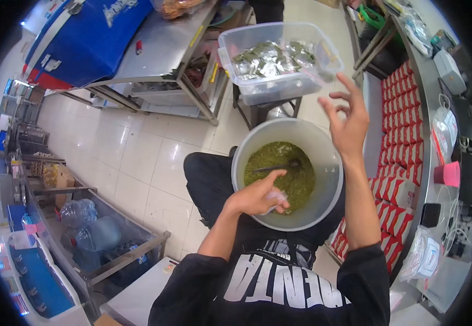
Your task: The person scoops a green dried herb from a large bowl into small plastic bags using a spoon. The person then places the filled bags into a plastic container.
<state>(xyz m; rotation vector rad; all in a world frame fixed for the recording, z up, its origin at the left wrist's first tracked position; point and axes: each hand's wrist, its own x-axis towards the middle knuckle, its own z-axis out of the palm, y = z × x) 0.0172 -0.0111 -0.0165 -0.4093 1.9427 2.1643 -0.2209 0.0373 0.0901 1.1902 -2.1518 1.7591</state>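
Observation:
A white plastic bucket (pixel 241 171) stands between my legs, partly filled with a crumbled green material (pixel 301 185). A dark spoon (pixel 270 167) lies on that material, its bowl partly sunk in. Over the bucket's near left rim, my left hand (pixel 256 195) holds a small clear plastic bag (pixel 276 196), mostly hidden by the fingers. My right hand (pixel 349 122) is raised above the bucket's far right rim, fingers apart and empty. Just beyond it is a clear plastic bin (pixel 256 94) containing several small clear bags of green material (pixel 266 59).
The bin rests on a dark stool (pixel 260 116). A steel table (pixel 154 49) carries a blue box (pixel 85 40) at upper left. Red-and-white packages (pixel 401 110) are stacked under the right-hand counter (pixel 419 106). Large plastic bottles (pixel 99 234) lie on a left shelf.

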